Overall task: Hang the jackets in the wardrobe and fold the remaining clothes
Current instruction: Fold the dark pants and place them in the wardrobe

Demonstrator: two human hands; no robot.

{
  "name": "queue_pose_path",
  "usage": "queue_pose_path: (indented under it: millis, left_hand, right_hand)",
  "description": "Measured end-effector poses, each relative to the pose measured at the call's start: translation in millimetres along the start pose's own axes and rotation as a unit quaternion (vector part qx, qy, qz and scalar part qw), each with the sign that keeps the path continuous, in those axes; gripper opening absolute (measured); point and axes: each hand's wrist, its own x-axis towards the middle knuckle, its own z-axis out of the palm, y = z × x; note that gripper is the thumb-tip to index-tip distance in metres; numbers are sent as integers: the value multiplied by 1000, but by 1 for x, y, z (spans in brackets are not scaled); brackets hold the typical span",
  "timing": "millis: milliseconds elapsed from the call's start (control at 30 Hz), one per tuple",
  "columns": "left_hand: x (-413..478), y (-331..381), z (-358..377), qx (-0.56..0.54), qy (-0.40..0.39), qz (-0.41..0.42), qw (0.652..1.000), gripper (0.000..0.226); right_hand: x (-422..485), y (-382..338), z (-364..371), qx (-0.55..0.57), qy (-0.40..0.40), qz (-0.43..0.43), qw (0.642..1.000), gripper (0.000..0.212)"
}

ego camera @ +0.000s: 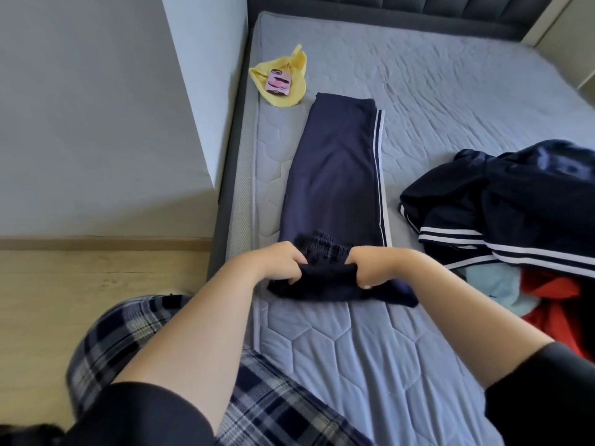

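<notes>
Navy track trousers (335,175) with white side stripes lie lengthwise along the left side of the mattress (450,91), legs together and pointing away from me. My left hand (283,263) and my right hand (370,267) both grip the near waistband end, which is bunched and lifted off the mattress between them. A heap of other clothes lies at the right: a dark navy jacket (515,201) with white stripes on top, a light blue garment (495,284) and a red garment (553,304) under it.
A yellow cloth (289,72) with a pink phone (278,82) on it lies at the mattress's far left corner. A grey wall corner (193,91) stands left of the bed, above a strip of wooden floor (64,300). The dark headboard (418,8) runs along the top.
</notes>
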Motion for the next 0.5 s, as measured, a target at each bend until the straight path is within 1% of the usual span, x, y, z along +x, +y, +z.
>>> queue_pose_path:
  millis: [67, 100, 133, 167, 200, 233, 267, 300, 367, 400, 433, 500]
  left_hand:
    - [-10, 4, -2, -82, -134, -26, 987, 28]
    - [-15, 4, -2, -129, -177, -33, 975, 29]
    - [-19, 3, -3, -174, -197, -33, 964, 31]
    - [-22, 3, -4, -214, -193, -27, 957, 32]
    - [-23, 2, -6, -258, -164, -16, 952, 31]
    - [-22, 1, -9, -305, -112, 4, 946, 29]
    - [-21, 0, -13, -359, -49, 35, 932, 27]
    - [-18, -2, -16, -419, 15, 68, 906, 25]
    - [-12, -9, -22, -526, 121, 84, 837, 26]
    - [-7, -13, -22, -542, 157, 79, 822, 28]
    - [-2, -17, -22, -522, 184, 66, 831, 34]
    - [8, -24, -14, -431, 228, 32, 872, 53]
  right_hand:
    - [-11, -3, -3, 34, -115, -30, 992, 18]
    - [-16, -3, -3, 61, -158, -49, 984, 20]
    - [-20, -3, -4, 92, -181, -64, 977, 22]
    - [-23, -2, -6, 118, -183, -72, 973, 24]
    - [-26, 1, -9, 138, -166, -71, 974, 25]
    - [-27, 5, -14, 158, -134, -63, 976, 25]
    - [-27, 10, -20, 180, -90, -51, 978, 25]
    - [-26, 16, -28, 205, -41, -44, 977, 25]
    - [-22, 27, -45, 241, 46, -43, 969, 22]
    - [-19, 31, -53, 242, 87, -37, 966, 19]
    - [-15, 34, -61, 236, 126, -28, 963, 16]
    - [-3, 38, -73, 220, 207, -17, 953, 11]
